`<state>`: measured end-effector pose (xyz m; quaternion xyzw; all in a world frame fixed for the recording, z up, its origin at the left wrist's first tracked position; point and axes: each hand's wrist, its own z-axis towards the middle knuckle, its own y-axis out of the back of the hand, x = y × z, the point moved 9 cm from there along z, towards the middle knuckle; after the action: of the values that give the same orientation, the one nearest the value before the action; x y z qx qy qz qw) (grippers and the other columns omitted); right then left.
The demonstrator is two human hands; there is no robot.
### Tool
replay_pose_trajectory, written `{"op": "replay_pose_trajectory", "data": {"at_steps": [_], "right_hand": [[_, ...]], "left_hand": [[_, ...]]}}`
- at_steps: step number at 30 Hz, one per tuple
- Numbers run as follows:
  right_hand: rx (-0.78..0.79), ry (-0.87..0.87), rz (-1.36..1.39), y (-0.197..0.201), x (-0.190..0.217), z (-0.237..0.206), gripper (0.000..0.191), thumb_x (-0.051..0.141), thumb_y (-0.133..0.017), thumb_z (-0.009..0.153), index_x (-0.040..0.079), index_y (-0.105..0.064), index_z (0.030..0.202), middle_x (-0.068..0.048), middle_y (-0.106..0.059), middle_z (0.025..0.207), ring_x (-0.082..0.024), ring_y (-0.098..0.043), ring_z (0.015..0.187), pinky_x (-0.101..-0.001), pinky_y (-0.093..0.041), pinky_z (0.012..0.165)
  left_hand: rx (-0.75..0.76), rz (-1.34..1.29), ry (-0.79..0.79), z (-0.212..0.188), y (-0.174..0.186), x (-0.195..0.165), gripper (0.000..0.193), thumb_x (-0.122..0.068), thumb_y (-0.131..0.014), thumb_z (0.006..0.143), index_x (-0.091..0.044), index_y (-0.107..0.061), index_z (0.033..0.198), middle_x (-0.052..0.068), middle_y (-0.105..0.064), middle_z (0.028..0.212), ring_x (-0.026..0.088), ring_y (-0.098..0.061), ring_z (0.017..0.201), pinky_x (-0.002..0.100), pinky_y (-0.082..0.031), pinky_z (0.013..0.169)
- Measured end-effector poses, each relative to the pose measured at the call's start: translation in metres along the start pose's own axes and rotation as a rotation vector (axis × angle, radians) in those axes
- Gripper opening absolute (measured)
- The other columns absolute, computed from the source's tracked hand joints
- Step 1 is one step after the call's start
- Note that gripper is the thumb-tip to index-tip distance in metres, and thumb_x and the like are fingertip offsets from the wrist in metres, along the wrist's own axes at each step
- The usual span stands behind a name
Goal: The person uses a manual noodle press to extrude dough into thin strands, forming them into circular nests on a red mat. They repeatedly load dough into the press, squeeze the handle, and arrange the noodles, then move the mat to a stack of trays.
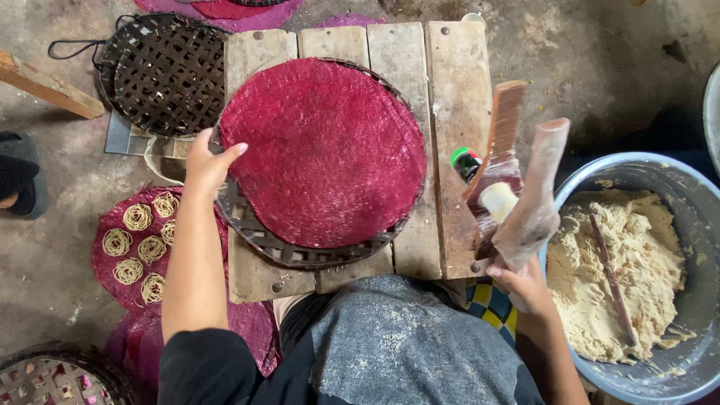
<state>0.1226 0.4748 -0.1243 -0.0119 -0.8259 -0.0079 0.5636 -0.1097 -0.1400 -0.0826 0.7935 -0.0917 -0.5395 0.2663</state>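
Observation:
My left hand (204,163) rests on the left edge of a round dark-red woven mat (324,150), which lies on a dark lattice tray (259,241) on a low plank table (459,97). My right hand (525,289) grips a long wooden press tool (534,202) with a pale round plug at its end, held upright beside the table's right edge. A flat wooden paddle (504,120) stands behind the tool.
A grey basin (600,176) of pale dough with a stick in it sits at right. A red mat (105,262) with several noodle coils lies on the floor at left. Another lattice tray (166,71) lies at top left. A small green-capped bottle (465,161) stands on the table.

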Motion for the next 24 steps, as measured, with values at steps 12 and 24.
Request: {"op": "replay_pose_trajectory", "data": {"at_steps": [12,24], "right_hand": [[0.014,0.193,0.055,-0.013,0.050,0.021,0.070,0.015,-0.078,0.076,-0.004,-0.048,0.137,-0.007,-0.053,0.082,-0.016,-0.047,0.071,-0.0290,-0.035,0.059],[0.408,0.299,-0.116,-0.066,0.127,0.034,0.109,0.057,-0.076,0.092,0.002,-0.014,0.163,-0.008,-0.032,0.160,-0.015,-0.036,0.145,-0.0362,-0.038,0.108]], "left_hand": [[0.009,0.145,-0.378,-0.092,-0.111,-0.082,0.085,-0.003,-0.069,0.085,-0.026,-0.031,0.157,0.016,-0.030,0.155,0.032,-0.040,0.138,0.049,-0.037,0.116],[0.597,-0.004,-0.837,-0.175,-0.155,-0.151,0.059,-0.038,-0.067,0.096,-0.018,-0.049,0.148,0.008,-0.039,0.162,0.030,-0.032,0.151,0.054,-0.015,0.123]]}}
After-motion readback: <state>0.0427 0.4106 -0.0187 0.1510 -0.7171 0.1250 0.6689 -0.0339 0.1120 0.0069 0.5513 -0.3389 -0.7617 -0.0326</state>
